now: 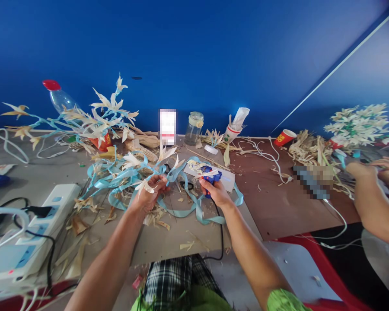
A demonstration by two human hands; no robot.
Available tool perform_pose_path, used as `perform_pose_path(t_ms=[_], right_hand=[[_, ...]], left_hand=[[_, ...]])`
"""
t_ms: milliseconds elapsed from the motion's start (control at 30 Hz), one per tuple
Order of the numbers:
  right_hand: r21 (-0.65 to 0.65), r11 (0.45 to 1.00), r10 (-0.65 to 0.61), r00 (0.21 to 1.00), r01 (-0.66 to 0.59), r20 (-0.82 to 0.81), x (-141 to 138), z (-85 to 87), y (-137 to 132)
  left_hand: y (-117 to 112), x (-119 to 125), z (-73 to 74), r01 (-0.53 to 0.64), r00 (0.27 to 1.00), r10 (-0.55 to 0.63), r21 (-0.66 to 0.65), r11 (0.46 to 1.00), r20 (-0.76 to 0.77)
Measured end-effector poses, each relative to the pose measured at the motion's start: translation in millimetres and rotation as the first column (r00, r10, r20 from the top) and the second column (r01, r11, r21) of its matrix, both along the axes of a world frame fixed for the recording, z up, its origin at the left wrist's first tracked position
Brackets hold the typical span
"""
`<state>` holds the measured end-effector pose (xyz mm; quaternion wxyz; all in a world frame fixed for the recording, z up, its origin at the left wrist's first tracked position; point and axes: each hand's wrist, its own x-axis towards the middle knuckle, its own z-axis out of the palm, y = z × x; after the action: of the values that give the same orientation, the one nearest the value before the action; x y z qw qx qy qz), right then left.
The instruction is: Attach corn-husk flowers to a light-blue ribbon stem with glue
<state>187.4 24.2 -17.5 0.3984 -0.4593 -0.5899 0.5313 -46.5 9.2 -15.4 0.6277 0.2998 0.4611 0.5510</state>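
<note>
My left hand [151,190] is closed on a small pale corn-husk flower piece [145,185], held just above the table. My right hand [215,190] grips a blue hot-glue gun [211,176], its nozzle pointing left toward the husk piece. A black cord [221,229] runs from the gun down over the table's front edge. Both hands hover over a tangle of light-blue ribbon [129,177] and husk scraps [155,216].
A ribbon-wrapped branch with husk flowers [94,116] lies at the left, by a plastic bottle [60,98]. A white power strip [40,224] sits at front left. A glass jar [193,128], paper cups [284,137] and a husk pile [306,149] stand behind. Another person's arm [374,194] reaches in at right.
</note>
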Motion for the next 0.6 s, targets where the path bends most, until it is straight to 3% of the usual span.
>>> perform_pose_path(t_ms=[133, 233, 300, 433, 600], right_hand=[[0.132, 0.979, -0.174, 0.976, 0.157, 0.131, 3, -9.4, 6], [0.377, 0.885, -0.388, 0.881, 0.274, 0.270, 3, -13.4, 11], [0.465, 0.831, -0.491, 0.793, 0.304, 0.360, 2, -15.4, 12], [0.451, 0.826, -0.549, 0.661, 0.337, 0.511, 1, -18.3, 12], [0.442, 0.842, -0.535, 0.580, 0.308, 0.614, 1, -20.7, 10]], left_hand=[[-1, 0, 4.8, 0.002, 1.000, -0.002, -0.027, 1.000, 0.006], [-2, 0, 7.7, 0.019, 1.000, -0.019, -0.041, 0.999, 0.010], [-3, 1, 9.1, 0.024, 1.000, -0.024, -0.040, 0.999, 0.003], [-4, 2, 9.4, 0.031, 1.000, -0.031, -0.036, 0.999, -0.002], [-4, 1, 3.6, 0.054, 0.998, -0.054, -0.015, 0.998, -0.022]])
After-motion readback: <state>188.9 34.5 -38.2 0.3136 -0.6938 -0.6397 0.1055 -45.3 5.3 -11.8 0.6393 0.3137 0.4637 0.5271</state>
